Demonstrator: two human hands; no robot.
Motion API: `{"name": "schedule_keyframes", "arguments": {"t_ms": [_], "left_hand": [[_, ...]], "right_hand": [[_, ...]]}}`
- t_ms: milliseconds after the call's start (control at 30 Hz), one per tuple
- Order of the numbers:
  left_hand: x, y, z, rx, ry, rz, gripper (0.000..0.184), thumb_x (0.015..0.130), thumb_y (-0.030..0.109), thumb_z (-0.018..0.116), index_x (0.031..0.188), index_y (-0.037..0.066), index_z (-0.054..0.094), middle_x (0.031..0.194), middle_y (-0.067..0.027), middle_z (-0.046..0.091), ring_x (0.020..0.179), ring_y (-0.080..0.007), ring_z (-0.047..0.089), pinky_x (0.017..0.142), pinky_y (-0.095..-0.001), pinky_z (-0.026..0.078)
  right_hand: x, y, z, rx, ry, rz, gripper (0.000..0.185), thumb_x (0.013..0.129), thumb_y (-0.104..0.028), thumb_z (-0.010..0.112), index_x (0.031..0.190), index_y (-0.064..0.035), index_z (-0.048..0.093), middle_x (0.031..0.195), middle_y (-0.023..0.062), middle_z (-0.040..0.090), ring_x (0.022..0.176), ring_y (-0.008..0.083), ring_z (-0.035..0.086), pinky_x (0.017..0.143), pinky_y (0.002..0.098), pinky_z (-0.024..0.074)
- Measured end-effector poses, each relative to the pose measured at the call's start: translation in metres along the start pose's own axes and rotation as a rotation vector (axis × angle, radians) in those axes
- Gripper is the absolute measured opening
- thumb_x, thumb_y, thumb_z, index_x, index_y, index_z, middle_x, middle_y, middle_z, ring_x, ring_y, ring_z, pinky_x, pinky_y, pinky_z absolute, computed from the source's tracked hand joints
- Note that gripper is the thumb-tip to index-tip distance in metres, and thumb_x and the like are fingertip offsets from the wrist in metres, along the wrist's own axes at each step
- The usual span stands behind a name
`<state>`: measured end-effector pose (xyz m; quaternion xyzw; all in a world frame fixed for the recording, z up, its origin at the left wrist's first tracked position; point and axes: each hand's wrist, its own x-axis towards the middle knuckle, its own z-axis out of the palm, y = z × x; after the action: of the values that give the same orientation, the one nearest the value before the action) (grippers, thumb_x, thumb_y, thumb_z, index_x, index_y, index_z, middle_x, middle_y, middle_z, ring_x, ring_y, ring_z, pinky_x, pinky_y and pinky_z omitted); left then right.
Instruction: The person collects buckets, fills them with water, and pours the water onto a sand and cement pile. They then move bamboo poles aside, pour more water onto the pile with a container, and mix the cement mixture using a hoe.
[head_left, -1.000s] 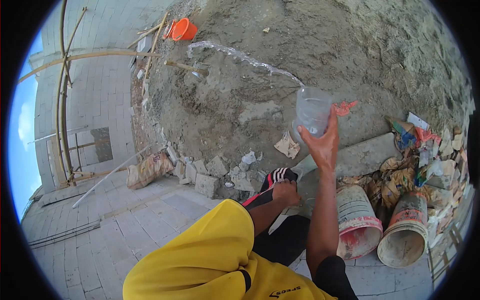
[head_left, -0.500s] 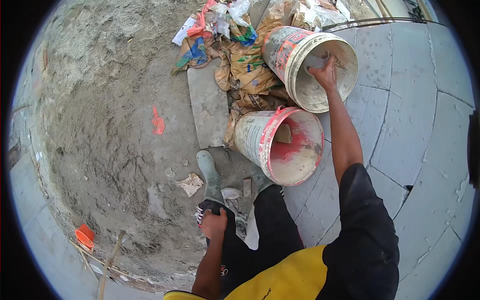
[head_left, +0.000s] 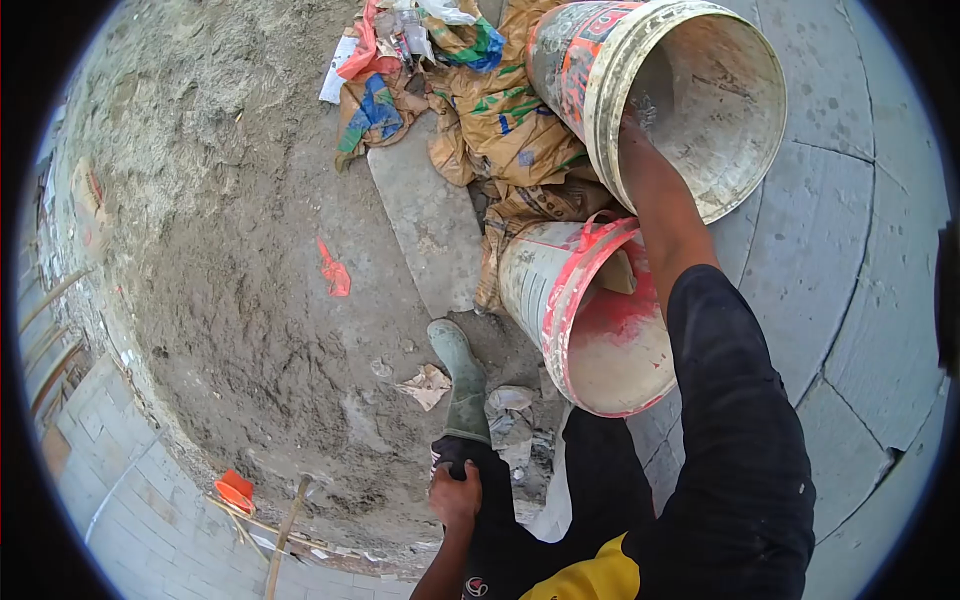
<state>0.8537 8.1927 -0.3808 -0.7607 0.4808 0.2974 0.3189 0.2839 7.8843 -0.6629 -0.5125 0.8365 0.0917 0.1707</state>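
My right forearm reaches down into the upper bucket (head_left: pixel 740 150), which has a whitish rim and an orange label. Of my right hand (head_left: pixel 635 135) only a dark part shows inside, and its fingers are hidden. A glint of water lies near it. My left hand (head_left: pixel 455 495) rests closed at the knee of my dark trousers (head_left: pixel 490 500), above the green boot (head_left: pixel 455 365). Beside my right arm lies the second bucket (head_left: pixel 620 370), with a red rim, red stains and a light block (head_left: pixel 615 272) inside.
Wet grey mortar (head_left: pixel 230 280) spreads on the left. Crumpled brown sacks (head_left: pixel 510 125) and plastic scraps (head_left: pixel 380 60) lie behind the buckets. An orange bucket (head_left: pixel 235 490) and a wooden handle (head_left: pixel 288 535) are at lower left. Grey blocks (head_left: pixel 820 250) pave the right side.
The view has turned from the mortar to the buckets. My right hand, earlier tossing water from a clear plastic container, has gone deeper into the upper bucket. My left hand stays at the knee.
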Motion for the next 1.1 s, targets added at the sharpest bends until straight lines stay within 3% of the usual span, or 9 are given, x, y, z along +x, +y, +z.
{"name": "schedule_keyframes", "arguments": {"t_ms": [200,300,400,500,567,633,700,900,1100], "left_hand": [[0.000,0.003,-0.004,0.023,-0.014,-0.007,0.052,0.081,0.047,0.064,0.109,0.003,0.066,0.104,-0.0215,0.068,0.098,-0.0385,0.065,0.085,-0.0482,0.050],[0.000,0.005,-0.002,-0.007,-0.045,-0.047,0.053,0.081,0.048,0.062,0.109,0.003,0.066,0.105,-0.0208,0.067,0.100,-0.0374,0.065,0.087,-0.0472,0.050],[-0.002,0.001,-0.012,-0.111,-0.101,-0.079,0.054,0.083,0.049,0.058,0.111,0.003,0.064,0.108,-0.0186,0.067,0.103,-0.0351,0.064,0.089,-0.0457,0.050],[-0.001,-0.015,-0.006,-0.215,-0.141,-0.122,0.055,0.084,0.051,0.056,0.113,0.003,0.061,0.112,-0.0184,0.065,0.104,-0.0348,0.064,0.089,-0.0452,0.051],[-0.004,-0.022,-0.008,-0.296,-0.124,-0.134,0.055,0.085,0.051,0.055,0.112,0.004,0.061,0.112,-0.0186,0.065,0.104,-0.0349,0.064,0.089,-0.0450,0.051],[-0.004,-0.028,-0.015,-0.428,-0.125,-0.170,0.056,0.082,0.049,0.061,0.113,0.002,0.061,0.112,-0.0192,0.065,0.107,-0.0347,0.063,0.091,-0.0451,0.050],[-0.011,-0.038,-0.027,-0.591,-0.117,-0.199,0.055,0.082,0.047,0.062,0.115,0.002,0.060,0.113,-0.0198,0.065,0.108,-0.0354,0.062,0.091,-0.0454,0.050],[-0.026,-0.099,0.010,-1.215,0.180,-0.251,0.049,0.084,0.036,0.064,0.121,0.004,0.057,0.119,-0.0218,0.062,0.112,-0.0383,0.060,0.095,-0.0456,0.048],[-0.098,-0.243,0.061,-1.193,0.135,-0.467,0.054,0.084,0.036,0.063,0.122,-0.001,0.055,0.119,-0.0258,0.062,0.113,-0.0392,0.059,0.095,-0.0450,0.047]], "right_hand": [[-0.033,-0.005,-0.016,0.948,0.247,0.102,0.109,0.054,-0.030,0.090,0.143,0.0021,0.036,0.143,0.0259,0.043,0.136,0.0337,0.040,0.112,0.0384,0.0342],[-0.085,-0.002,-0.066,0.871,0.544,0.063,0.110,0.054,-0.026,0.090,0.144,0.0049,0.033,0.140,0.0245,0.046,0.129,0.0346,0.046,0.109,0.0400,0.0366],[-0.158,-0.002,-0.144,1.096,0.512,-0.050,0.077,0.069,0.006,0.081,0.135,0.0036,0.041,0.129,0.0195,0.053,0.110,0.0274,0.057,0.094,0.0387,0.0513],[-0.211,0.041,-0.203,0.582,0.696,-0.139,0.078,0.068,-0.007,0.087,0.135,0.0000,0.046,0.131,0.0195,0.054,0.114,0.0310,0.057,0.100,0.0420,0.0487],[-0.251,0.054,-0.241,0.475,0.569,-0.170,0.081,0.071,-0.020,0.086,0.138,-0.0025,0.045,0.136,0.0199,0.052,0.122,0.0342,0.054,0.103,0.0449,0.0455],[-0.300,0.013,-0.285,0.252,0.418,-0.194,0.076,0.073,-0.020,0.081,0.138,-0.0042,0.045,0.136,0.0209,0.052,0.123,0.0371,0.052,0.101,0.0472,0.0455],[-0.321,-0.019,-0.288,0.240,0.360,-0.501,0.075,0.072,-0.013,0.077,0.139,-0.0038,0.044,0.135,0.0211,0.052,0.123,0.0399,0.052,0.101,0.0488,0.0448],[-0.395,-0.282,-0.263,0.203,-0.118,-0.931,0.083,0.059,-0.015,0.074,0.136,-0.0061,0.044,0.120,0.0206,0.056,0.115,0.0432,0.050,0.098,0.0499,0.0421],[-0.545,-0.617,-0.305,-0.372,-0.304,-1.198,0.111,0.059,-0.039,0.083,0.152,-0.0257,0.024,0.125,0.0163,0.058,0.114,0.0402,0.057,0.090,0.0475,0.0522]]}}
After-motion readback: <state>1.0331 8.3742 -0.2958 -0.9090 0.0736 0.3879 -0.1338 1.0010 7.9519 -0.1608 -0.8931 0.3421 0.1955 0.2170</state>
